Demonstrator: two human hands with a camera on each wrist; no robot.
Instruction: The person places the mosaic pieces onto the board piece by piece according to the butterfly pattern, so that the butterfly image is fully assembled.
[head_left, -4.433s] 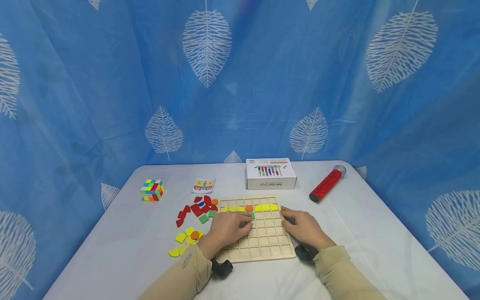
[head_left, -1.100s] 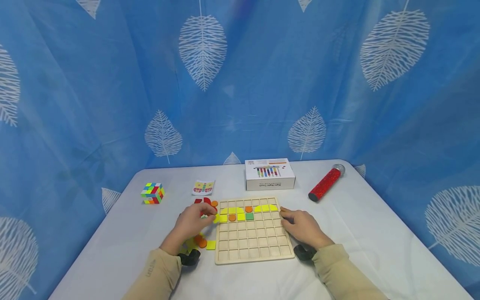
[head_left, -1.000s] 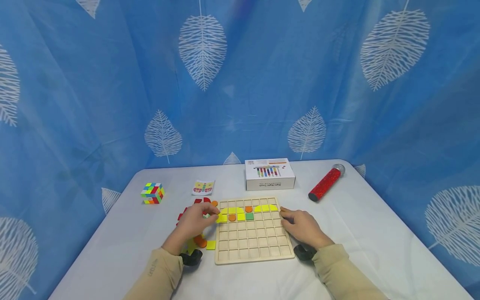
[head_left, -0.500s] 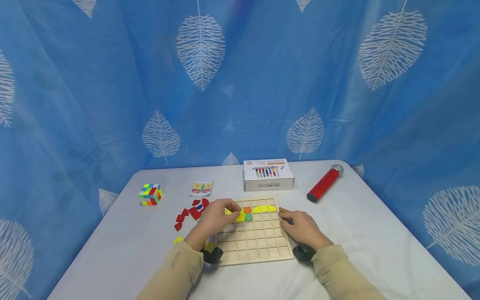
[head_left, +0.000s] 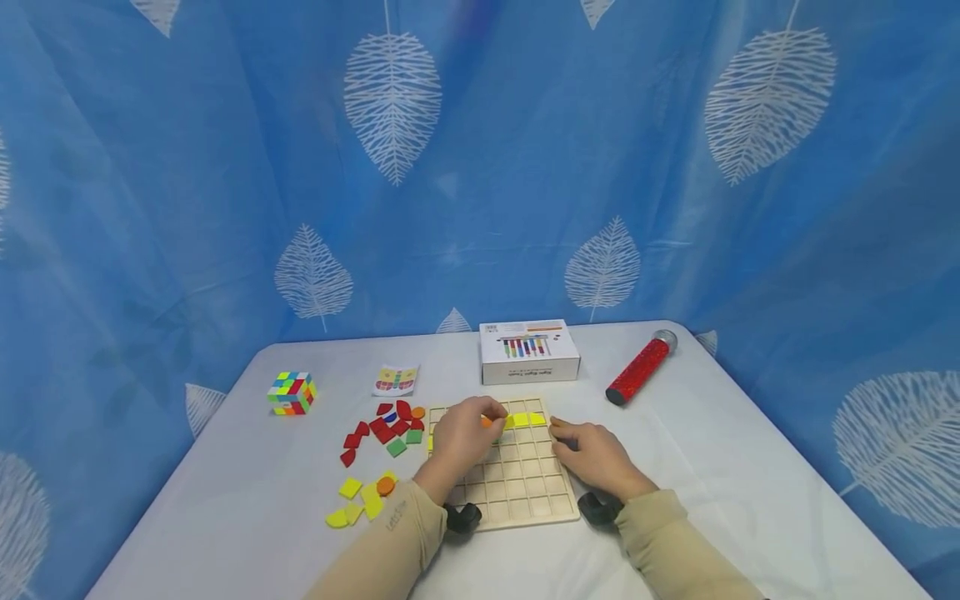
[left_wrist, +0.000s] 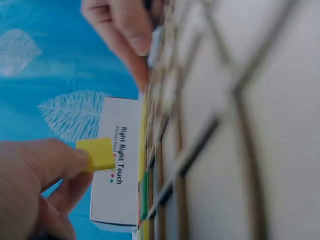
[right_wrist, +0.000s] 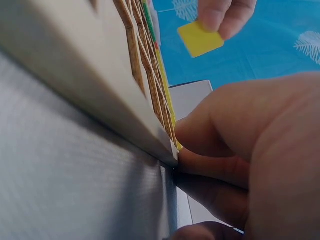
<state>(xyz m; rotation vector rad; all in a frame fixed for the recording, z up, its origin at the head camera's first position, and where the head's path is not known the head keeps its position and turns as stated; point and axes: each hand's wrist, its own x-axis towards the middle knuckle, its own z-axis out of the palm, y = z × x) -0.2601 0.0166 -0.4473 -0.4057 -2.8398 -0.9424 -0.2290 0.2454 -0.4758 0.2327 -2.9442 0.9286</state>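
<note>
My left hand is over the upper part of a wooden grid board, pinching a yellow square tile between thumb and fingertips. In the right wrist view that yellow tile shows tilted, apart from the board. Yellow tiles lie in a row near the board's far edge, and part of an orange disc shows beside my left fingers. The left hand hides other cells and pieces in the head view. My right hand grips the board's right edge, thumb on top and fingers against the side.
Left of the board lie loose red pieces, green squares and yellow pieces with an orange disc on them. Farther back are a puzzle cube, a butterfly pattern card, a white box and a red glittery microphone.
My left hand has carried a yellow tile rightward from the board's left edge across it. Since the earliest frame, second-row yellow tiles and an orange disc were added. The right hand kept its grip.
</note>
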